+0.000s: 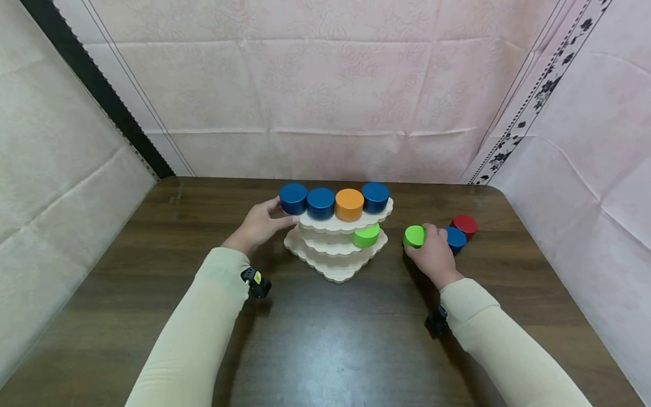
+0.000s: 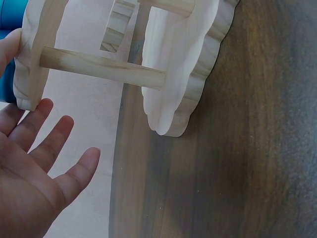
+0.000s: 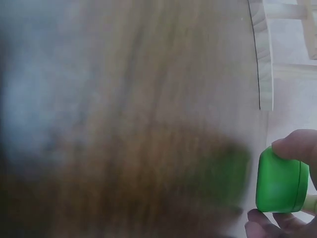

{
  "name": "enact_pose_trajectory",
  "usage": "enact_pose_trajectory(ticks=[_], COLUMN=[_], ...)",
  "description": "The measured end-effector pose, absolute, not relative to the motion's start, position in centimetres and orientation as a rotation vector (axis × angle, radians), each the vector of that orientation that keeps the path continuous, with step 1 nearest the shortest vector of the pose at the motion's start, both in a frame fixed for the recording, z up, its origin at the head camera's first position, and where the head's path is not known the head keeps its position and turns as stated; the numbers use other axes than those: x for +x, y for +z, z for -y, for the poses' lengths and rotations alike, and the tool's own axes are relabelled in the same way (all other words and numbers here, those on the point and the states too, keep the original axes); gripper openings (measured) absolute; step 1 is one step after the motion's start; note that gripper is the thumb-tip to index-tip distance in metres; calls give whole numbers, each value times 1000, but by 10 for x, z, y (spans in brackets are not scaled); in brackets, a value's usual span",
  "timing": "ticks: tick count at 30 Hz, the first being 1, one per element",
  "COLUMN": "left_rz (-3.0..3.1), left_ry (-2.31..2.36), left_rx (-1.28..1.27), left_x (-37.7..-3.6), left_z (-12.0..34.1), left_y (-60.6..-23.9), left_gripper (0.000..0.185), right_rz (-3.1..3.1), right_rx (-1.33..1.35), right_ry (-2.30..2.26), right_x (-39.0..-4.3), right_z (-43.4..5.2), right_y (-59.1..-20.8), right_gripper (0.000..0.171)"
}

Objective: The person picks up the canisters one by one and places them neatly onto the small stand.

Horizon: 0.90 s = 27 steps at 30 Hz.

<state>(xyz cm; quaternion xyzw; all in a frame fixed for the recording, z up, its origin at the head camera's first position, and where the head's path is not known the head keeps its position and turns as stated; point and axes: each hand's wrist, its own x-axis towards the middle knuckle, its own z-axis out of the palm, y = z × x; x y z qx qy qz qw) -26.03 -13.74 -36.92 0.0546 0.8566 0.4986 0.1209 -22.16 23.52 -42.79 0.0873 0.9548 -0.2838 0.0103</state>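
A three-tier wooden stand (image 1: pixel 330 261) with scalloped edges stands mid-table. On its top tier sit two blue cylinders (image 1: pixel 293 198) at the left, an orange cylinder (image 1: pixel 349 204) and another blue cylinder (image 1: pixel 376 197) at the right. One green cylinder (image 1: pixel 366 236) is on the middle tier's right end. My left hand (image 1: pixel 259 226) grips the top tier's left end between thumb and fingers, the lower fingers (image 2: pixel 81 168) spread. To the right of the stand, my right hand (image 1: pixel 434 254) pinches a second green cylinder (image 3: pixel 281 183), held over the table with its reflection below.
Beyond the right hand, a blue cylinder (image 1: pixel 456 239) and a red cylinder (image 1: pixel 464 225) stand close together on the brown wooden table (image 1: pixel 315 345). White patterned cloth (image 1: pixel 325 102) hangs behind the table's far edge and along both sides.
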Motion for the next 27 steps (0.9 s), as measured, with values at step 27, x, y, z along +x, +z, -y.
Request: enact_pose_trajectory(ticks=[27], left_rz=[-2521], left_ry=[1448], left_rx=[184], left_x=[-261], left_z=[139], left_y=[-370], left_gripper=[84], right_rz=[-2987], right_rx=[127], right_ry=[-1127], right_x=[-181], right_z=[-214], right_y=[-396], right_gripper=[73])
